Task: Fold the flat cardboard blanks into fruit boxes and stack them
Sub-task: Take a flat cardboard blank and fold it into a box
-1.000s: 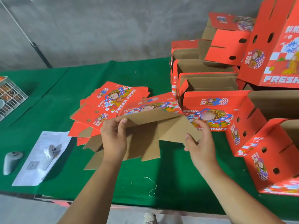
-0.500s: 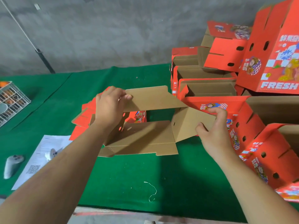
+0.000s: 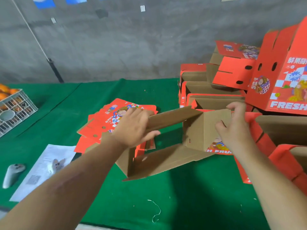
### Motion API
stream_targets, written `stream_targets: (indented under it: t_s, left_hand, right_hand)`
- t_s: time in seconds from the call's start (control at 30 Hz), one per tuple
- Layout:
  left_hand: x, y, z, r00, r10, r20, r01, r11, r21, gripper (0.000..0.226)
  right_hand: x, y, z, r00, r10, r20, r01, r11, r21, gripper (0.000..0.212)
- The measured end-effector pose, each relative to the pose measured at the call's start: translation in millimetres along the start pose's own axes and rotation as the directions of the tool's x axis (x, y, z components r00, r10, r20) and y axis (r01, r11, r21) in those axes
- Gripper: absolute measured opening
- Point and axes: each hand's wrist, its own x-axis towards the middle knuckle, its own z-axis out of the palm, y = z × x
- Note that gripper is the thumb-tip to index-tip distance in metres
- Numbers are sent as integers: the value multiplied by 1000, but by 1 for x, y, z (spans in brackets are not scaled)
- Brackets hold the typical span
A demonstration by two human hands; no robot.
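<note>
A half-opened cardboard blank (image 3: 166, 161), brown inside and red-printed outside, stands as an open sleeve in the middle of the green table (image 3: 191, 196). My left hand (image 3: 132, 128) grips its far long panel at the left end, thumb underneath. My right hand (image 3: 235, 128) pinches the upright right end panel near its top edge. Behind the left hand lies a pile of flat red blanks (image 3: 106, 120). Folded red fruit boxes (image 3: 212, 97) are stacked at the right, some open side up, others lying on their sides.
A wire crate with oranges (image 3: 15, 107) stands at the far left. A white paper sheet (image 3: 43, 170) and a grey controller (image 3: 12, 173) lie front left. More folded boxes (image 3: 287, 156) crowd the right edge. A loose thread (image 3: 156, 211) lies near the front edge.
The blank has gone from a flat folded sheet to an opened sleeve. Both hands moved up and apart, the right one shifting to the end panel's top edge.
</note>
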Motion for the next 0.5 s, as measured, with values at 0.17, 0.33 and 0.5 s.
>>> stream_targets:
  t_s: [0.17,0.33,0.5]
  left_hand:
    - [-38,-8,27,983,-153,106,133,976,172,51]
    - [-57,-18,26,853,-480,202,404,855,325,32]
    - [-47,-22,21,842,-490,225,429,861,271,28]
  right_hand:
    - [-4,10,5,999,0,47,7,989,-151,44]
    - [-12,21,9,997,-64,51,72,981,-178,24]
    - [-5,7,8,993,-117,-5,117,993,-36,17]
